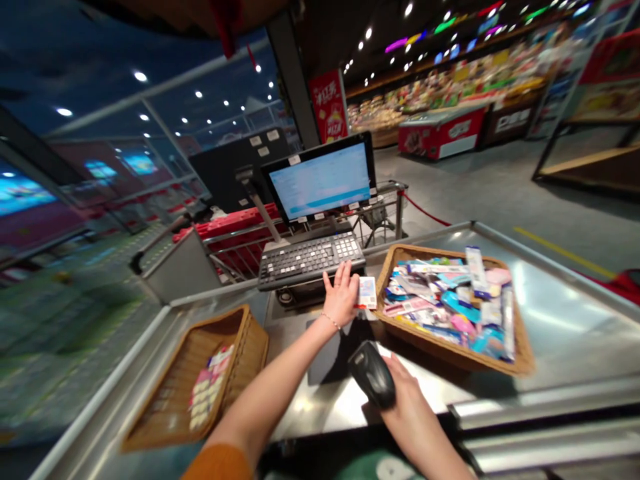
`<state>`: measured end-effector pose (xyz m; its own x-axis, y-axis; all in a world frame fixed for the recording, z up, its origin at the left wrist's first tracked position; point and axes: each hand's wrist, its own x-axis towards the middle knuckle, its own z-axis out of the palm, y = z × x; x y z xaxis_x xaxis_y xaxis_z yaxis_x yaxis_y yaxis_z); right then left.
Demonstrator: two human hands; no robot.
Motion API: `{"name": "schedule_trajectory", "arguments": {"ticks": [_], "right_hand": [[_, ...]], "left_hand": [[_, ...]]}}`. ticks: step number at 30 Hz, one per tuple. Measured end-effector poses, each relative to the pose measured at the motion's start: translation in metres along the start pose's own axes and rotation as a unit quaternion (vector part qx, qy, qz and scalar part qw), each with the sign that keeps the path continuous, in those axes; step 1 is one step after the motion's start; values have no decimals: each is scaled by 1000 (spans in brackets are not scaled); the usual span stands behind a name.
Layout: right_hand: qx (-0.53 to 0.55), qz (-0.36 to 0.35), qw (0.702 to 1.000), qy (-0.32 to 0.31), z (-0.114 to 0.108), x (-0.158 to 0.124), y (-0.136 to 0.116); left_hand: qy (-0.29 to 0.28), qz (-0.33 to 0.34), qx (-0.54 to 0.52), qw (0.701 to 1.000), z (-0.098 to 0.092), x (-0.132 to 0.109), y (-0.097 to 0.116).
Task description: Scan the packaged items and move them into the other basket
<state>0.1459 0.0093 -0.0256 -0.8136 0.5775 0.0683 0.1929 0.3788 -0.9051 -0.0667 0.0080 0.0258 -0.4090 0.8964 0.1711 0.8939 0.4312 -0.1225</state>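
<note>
My left hand (343,295) reaches over the near right edge of the black keyboard (313,257), fingers stretched towards its number keys. A small white flat pack (367,293) with a red edge sits at the thumb side of this hand, seemingly gripped by the thumb, which is hidden. My right hand (407,393) is wrapped round a black barcode scanner (373,375), held above the metal counter (340,407) with its head pointing up and left. To the right, a wicker basket (387,267) is heaped with many small packaged goods, toothbrush-like packs among them.
A second wicker basket (150,423) at the left holds a few small packs (210,387). Behind the keyboard stands a lit monitor (323,177), with shopping carts (240,247) beyond. A metal rail edges the counter; a red freezer (443,137) is farther off.
</note>
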Motion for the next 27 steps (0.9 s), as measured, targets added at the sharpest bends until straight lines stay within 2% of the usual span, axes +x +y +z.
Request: {"name": "schedule_trajectory", "arguments": {"ticks": [17, 27], "right_hand": [[-10, -1, 1000, -26, 4, 3, -2], [-23, 6, 999, -34, 6, 6, -2]], "left_hand": [[3, -47, -10, 999, 5, -23, -16], [-2, -74, -11, 997, 18, -36, -28]]}}
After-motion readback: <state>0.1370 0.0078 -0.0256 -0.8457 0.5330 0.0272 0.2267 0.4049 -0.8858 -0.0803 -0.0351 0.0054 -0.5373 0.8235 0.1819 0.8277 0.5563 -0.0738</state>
